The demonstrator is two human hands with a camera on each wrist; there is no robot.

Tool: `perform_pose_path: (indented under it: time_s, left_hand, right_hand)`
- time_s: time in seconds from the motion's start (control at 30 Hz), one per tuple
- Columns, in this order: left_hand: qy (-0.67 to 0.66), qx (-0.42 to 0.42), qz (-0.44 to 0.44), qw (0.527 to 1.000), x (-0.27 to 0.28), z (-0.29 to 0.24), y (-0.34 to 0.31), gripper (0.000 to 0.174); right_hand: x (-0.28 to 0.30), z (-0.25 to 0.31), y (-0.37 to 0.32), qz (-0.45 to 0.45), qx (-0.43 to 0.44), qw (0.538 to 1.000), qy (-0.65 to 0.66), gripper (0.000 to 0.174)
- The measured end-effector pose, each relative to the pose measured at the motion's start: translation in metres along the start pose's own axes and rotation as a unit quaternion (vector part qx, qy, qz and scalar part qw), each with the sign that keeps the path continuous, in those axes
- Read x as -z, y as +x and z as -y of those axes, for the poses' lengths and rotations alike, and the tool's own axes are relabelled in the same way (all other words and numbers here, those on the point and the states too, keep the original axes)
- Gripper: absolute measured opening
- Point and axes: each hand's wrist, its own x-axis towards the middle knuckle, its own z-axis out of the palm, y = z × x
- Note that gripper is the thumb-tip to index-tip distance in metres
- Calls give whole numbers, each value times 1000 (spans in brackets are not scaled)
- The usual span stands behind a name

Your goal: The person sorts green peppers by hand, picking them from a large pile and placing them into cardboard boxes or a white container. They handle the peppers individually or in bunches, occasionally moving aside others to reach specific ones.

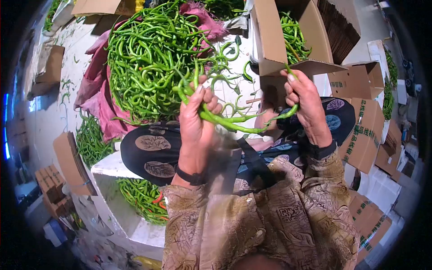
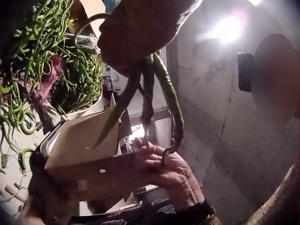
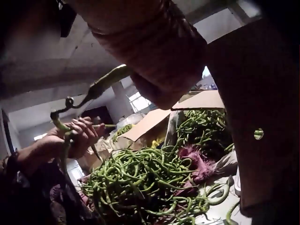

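Several long green chili peppers (image 1: pixel 231 123) are gripped in my left hand (image 1: pixel 198 119), with their ends pointing toward the right hand. In the left wrist view, the peppers (image 2: pixel 168 91) hang below the curled fingers. My right hand (image 1: pixel 307 101) holds one curved green pepper (image 1: pixel 290 112), whose lower end sticks out under the fist. The right wrist view shows that pepper (image 3: pixel 105 84) reaching out from the fist, its curly thin end overlapping the left hand (image 3: pixel 77 138). Beyond the left hand lies a big heap of green peppers (image 1: pixel 144 67) on pink cloth (image 1: pixel 94 94).
An open cardboard box (image 1: pixel 272 40) with peppers inside stands just beyond the right hand. A white foam box (image 1: pixel 110 166) holding green and a few red peppers sits by the left knee. Printed cartons (image 1: pixel 364 130) lie at the right. Loose peppers (image 1: pixel 231 51) are scattered beside the heap.
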Motion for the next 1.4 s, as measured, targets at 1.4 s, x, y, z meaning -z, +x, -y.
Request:
perform_pose_path:
  time_s: [1.4]
  left_hand:
    - [697, -184, 30, 692, 1, 58, -20, 66]
  right_hand:
    - [-80, -65, -8, 110, -28, 993, 27, 43]
